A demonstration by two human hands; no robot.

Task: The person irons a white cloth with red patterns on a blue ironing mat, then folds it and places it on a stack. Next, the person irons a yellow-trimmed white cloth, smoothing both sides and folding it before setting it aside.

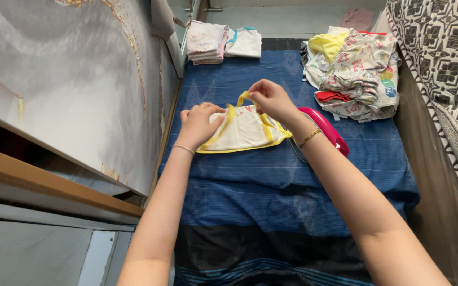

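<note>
The small cream garment with yellow trim (244, 131) lies flat on the blue striped cloth (292, 180) that covers the worktop, roughly in the middle of the surface and just in front of both hands. The left hand (200, 124) rests on the garment's left edge, fingers curled over the yellow border and pressing it down; its grip is closed on that edge. The right hand (272, 99) is raised slightly above the top of the garment and pinches a yellow strap (243, 97) between thumb and fingertips, lifting it into a small loop, so this grip is narrow and holding the strap. Both wrists wear thin bangles.

Just beside the right forearm, partly hidden by it, lies a pink plastic object (327, 130) with a curved shape; it may be a clothes iron or a hanger, the view does not settle which. At the far right of the cloth sits a loose heap of printed and yellow baby clothes (359, 71). At the far left end, two folded stacks of pale clothes (222, 42) stand side by side. A marble-patterned panel (64, 79) runs along the left, and a black-and-white patterned cushion (441, 58) borders the right.
</note>
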